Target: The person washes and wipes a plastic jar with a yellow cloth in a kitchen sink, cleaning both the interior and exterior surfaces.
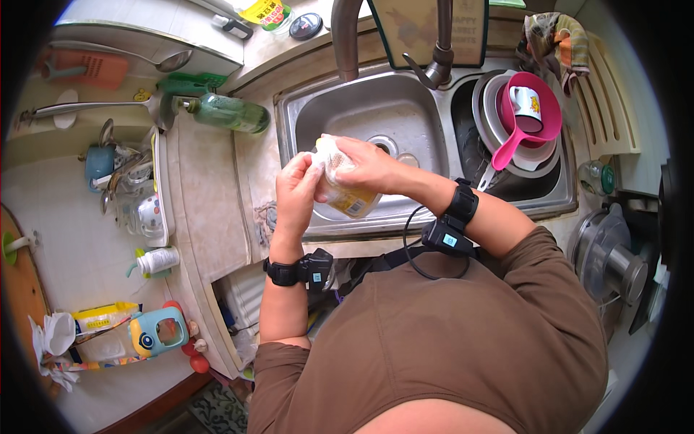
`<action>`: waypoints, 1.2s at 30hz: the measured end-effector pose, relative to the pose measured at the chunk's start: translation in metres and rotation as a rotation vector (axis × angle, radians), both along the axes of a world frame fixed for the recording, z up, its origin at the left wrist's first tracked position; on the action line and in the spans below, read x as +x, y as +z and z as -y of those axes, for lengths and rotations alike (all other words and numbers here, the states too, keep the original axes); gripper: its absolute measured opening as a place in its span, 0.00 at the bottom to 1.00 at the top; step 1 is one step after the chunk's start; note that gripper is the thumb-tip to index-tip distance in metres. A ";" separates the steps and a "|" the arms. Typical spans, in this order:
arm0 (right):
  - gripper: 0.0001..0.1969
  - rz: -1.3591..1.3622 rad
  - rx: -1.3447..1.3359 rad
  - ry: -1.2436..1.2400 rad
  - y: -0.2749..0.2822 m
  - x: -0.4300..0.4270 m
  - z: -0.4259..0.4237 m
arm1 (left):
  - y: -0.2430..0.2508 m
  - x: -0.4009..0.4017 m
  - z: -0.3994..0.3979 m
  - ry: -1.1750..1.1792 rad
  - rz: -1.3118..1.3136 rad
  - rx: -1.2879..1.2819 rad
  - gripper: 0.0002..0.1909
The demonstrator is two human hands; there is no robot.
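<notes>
Above the front edge of the left sink basin (pixel 368 114), my two hands meet around a clear plastic container (pixel 355 203) with a yellow label. A white textured cloth or paper towel (pixel 337 160) covers its upper end. My left hand (pixel 294 190) grips the container from the left side, its thumb against the white cloth. From the right, my right hand (pixel 368 165) presses the cloth onto the container, fingers curled over it. The fingers hide much of the container's upper part. Below the hands, a drain (pixel 384 144) shows in the basin.
A faucet (pixel 439 59) stands behind the sink. Stacked bowls (pixel 488 114), a pink ladle-shaped strainer (pixel 534 133) and a mug (pixel 526 106) fill the right basin. A green bottle (pixel 230 113) lies on the left counter, near a dish rack (pixel 162 190). A cable (pixel 405 238) loops from my right wrist.
</notes>
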State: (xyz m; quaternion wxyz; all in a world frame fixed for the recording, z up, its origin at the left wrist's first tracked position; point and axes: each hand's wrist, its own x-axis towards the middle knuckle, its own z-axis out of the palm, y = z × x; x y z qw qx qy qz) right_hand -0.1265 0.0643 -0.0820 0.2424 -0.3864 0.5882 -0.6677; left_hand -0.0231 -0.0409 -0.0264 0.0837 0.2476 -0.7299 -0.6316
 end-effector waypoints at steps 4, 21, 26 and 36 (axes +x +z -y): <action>0.20 0.215 0.079 0.213 0.000 -0.018 0.000 | 0.001 0.003 0.003 -0.016 -0.031 0.009 0.06; 0.22 -0.172 0.156 0.056 0.017 -0.013 0.002 | 0.001 -0.006 0.000 0.111 -0.023 0.019 0.06; 0.19 0.641 0.121 0.136 -0.018 -0.026 -0.011 | 0.011 -0.016 -0.006 0.176 0.005 0.009 0.05; 0.20 1.477 -0.102 0.443 -0.054 -0.021 -0.013 | 0.017 -0.016 0.021 -0.484 0.152 -0.679 0.13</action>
